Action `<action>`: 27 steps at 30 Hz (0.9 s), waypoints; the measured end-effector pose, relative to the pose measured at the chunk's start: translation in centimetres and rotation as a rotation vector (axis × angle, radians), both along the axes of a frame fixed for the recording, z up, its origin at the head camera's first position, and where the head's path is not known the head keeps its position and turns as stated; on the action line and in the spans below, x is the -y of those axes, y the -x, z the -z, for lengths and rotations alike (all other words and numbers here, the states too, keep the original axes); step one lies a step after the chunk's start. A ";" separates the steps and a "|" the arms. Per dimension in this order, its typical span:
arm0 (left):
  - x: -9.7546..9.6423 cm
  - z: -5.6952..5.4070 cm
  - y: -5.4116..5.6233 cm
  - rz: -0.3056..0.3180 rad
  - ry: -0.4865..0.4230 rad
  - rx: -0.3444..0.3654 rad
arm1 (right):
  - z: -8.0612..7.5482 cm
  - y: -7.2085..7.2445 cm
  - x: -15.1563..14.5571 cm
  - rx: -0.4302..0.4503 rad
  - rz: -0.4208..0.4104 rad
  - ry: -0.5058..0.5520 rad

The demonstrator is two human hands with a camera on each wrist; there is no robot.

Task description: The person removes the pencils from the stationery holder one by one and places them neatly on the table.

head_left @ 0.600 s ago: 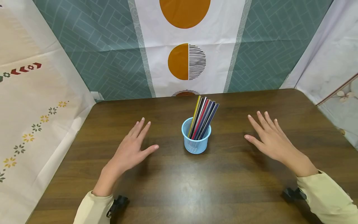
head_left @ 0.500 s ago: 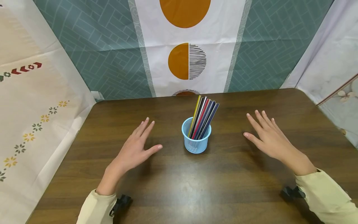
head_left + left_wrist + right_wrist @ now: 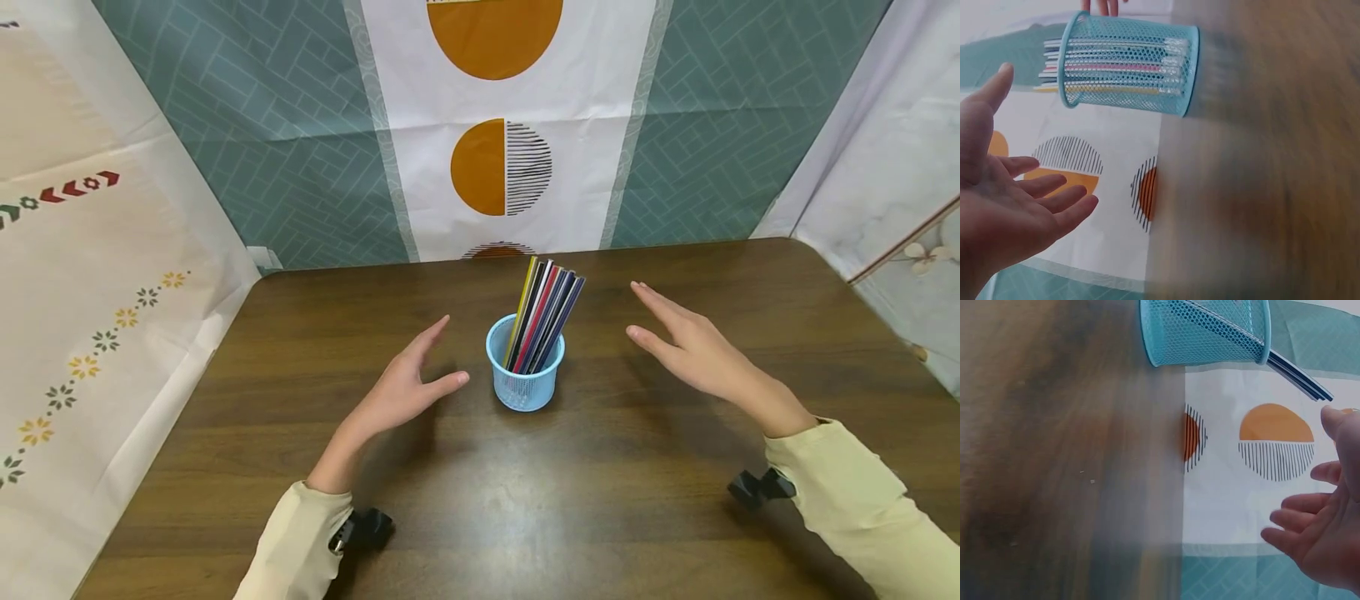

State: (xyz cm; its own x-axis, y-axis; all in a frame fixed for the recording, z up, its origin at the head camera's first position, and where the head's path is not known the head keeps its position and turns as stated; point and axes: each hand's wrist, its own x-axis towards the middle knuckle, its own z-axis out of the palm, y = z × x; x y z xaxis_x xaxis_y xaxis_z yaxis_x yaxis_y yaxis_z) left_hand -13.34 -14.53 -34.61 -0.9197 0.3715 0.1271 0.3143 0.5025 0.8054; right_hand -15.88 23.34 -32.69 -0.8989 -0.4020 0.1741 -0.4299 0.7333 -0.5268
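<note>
In the head view a light blue mesh pencil cup (image 3: 525, 387) stands upright on the brown wooden table (image 3: 517, 500). Several thin pencils (image 3: 543, 317), yellow, black, white, red and dark blue, lean to the right inside it. My left hand (image 3: 397, 392) hovers just left of the cup, thumb and fingers spread apart, holding nothing. To the right, farther off, my right hand (image 3: 701, 354) is held over the table with its fingers extended and its thumb apart. Both wrist views show the cup (image 3: 1129, 65) beyond an unfilled palm.
Behind the table hangs a green and white curtain (image 3: 502, 100) with orange circles. A cream cloth (image 3: 97, 292) with flower motifs borders the left side, and a pale cloth (image 3: 892, 150) the right. Black wrist cameras (image 3: 363, 529) sit under both sleeves.
Both hands have moved inward toward the cup, the left one rightward and the right one leftward, each turning more edge-on. The cup and pencils stay in place.
</note>
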 end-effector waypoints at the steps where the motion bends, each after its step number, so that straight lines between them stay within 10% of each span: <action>1: -0.1 0.1 0.2 0.002 -0.028 0.011 | -0.1 0.2 0.1 0.001 -0.005 0.009; 9: -1.7 1.0 1.6 0.040 -0.203 0.088 | -0.6 1.8 1.3 0.082 -0.034 0.149; 27: -4.0 1.5 2.8 0.138 -0.251 0.180 | -0.2 3.3 4.6 0.292 -0.043 0.554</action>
State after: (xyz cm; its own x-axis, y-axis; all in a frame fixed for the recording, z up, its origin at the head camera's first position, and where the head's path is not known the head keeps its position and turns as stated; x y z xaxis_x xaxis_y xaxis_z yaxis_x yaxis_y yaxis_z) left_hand -16.16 -10.50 -36.10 -0.8787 0.4722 0.0708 0.2076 0.2443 0.9472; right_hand -19.20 18.70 -32.45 -0.9260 -0.3590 0.1164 -0.2335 0.3026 -0.9241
